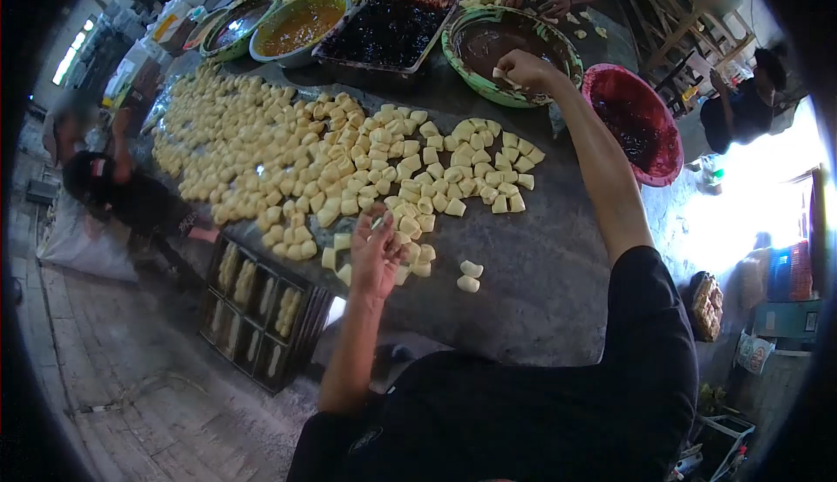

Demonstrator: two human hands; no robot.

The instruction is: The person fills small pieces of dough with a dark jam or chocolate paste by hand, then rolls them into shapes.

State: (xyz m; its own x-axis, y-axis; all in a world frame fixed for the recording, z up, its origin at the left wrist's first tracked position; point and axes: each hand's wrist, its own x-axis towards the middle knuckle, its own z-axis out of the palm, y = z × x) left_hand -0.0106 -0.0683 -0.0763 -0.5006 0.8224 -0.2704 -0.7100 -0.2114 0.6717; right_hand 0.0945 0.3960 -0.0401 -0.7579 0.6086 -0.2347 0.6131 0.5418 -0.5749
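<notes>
My right hand (526, 72) reaches over a green basin (449, 55) of brown paste. Its fingers are closed on a pale dough piece (500, 73) that shows at the fingertips. Lower down, my left hand (377, 255) is raised palm up at the near edge of the dough pieces (384, 168), its fingers curled together. Something small and pale shows between those fingertips; I cannot tell what it is. Two dough pieces (470, 275) lie by themselves to the right of the left hand.
A red basin (671, 125) stands right of the green one. Leftward are a tray of dark filling (388, 29) and a bowl of orange liquid (296, 24). Molds (253, 312) stack at the dark table's (540, 308) near left edge. People stand left, right and across.
</notes>
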